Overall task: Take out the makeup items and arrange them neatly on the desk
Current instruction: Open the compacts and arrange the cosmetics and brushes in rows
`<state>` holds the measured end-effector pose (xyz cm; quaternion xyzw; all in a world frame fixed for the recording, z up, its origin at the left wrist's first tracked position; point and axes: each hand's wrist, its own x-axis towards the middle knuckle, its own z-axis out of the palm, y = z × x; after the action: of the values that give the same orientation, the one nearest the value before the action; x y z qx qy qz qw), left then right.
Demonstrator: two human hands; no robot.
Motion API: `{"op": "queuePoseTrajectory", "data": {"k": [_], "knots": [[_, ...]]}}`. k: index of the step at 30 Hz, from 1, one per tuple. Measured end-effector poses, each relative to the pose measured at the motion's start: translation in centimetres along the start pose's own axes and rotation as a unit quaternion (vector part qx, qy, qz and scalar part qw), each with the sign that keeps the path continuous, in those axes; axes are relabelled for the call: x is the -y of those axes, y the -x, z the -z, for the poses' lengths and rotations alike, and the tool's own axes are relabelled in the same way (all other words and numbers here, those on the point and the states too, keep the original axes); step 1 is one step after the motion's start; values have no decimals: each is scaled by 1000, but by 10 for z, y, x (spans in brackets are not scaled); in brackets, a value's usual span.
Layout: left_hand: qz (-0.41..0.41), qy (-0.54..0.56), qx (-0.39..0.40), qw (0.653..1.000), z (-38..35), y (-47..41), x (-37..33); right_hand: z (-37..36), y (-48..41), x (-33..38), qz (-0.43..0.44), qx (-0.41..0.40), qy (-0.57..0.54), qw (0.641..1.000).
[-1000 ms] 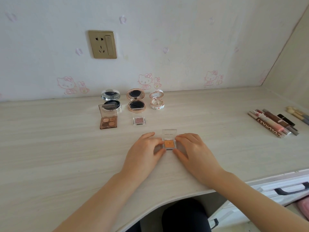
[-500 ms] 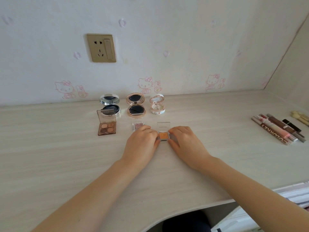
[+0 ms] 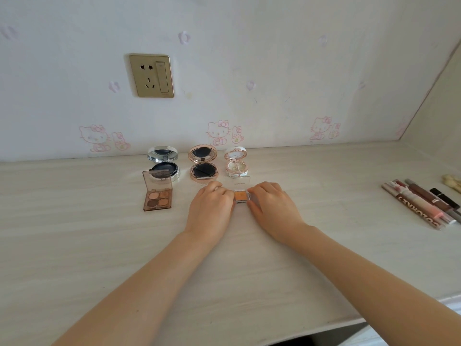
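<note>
A small open orange eyeshadow pan (image 3: pixel 241 196) with a clear lid stands on the desk (image 3: pixel 74 245), just in front of the white compact (image 3: pixel 236 164). My left hand (image 3: pixel 210 211) and my right hand (image 3: pixel 273 208) pinch it from either side with curled fingers. My left hand covers the small pink single eyeshadow. Behind stand an open silver compact (image 3: pixel 163 162) and a rose-gold compact (image 3: pixel 203 164). A brown four-colour palette (image 3: pixel 157 194) sits open at the left.
Several lip glosses and tubes (image 3: pixel 424 203) lie in a row at the right, with a puff or brush (image 3: pixel 452 182) beyond them. A wall socket (image 3: pixel 151 75) is on the back wall. The desk's front edge curves at the lower right.
Both hands slid the orange eyeshadow pan away from me, from mid-desk to just in front of the white compact. My left hand now covers the pink single eyeshadow.
</note>
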<state>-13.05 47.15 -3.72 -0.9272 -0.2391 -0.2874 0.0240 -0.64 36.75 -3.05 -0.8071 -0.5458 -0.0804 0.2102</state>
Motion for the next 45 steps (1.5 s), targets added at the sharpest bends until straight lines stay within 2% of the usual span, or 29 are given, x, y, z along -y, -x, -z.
{"op": "queuePoseTrajectory", "data": {"k": [15,19,23,27,32,39,45], "knots": [[-6,-5,-31,1000,16,5,-9,15,10,-11,-13,41,-7,999],[-24,27,-37,999,20,6,-26,31,25,-28,-23,34,8,999],[-47,64,-23,997,16,2,-55,55,47,-50,-46,30,23,998],[-44,118,22,992,9,-2,-97,80,73,-79,-77,26,36,996],[-87,178,36,979,-13,-13,-152,110,103,-121,-125,5,52,991],[-132,215,52,966,-45,-38,-221,139,136,-179,-176,-24,77,981],[-125,225,61,964,-70,-77,-265,153,148,-222,-198,-41,104,974]]}}
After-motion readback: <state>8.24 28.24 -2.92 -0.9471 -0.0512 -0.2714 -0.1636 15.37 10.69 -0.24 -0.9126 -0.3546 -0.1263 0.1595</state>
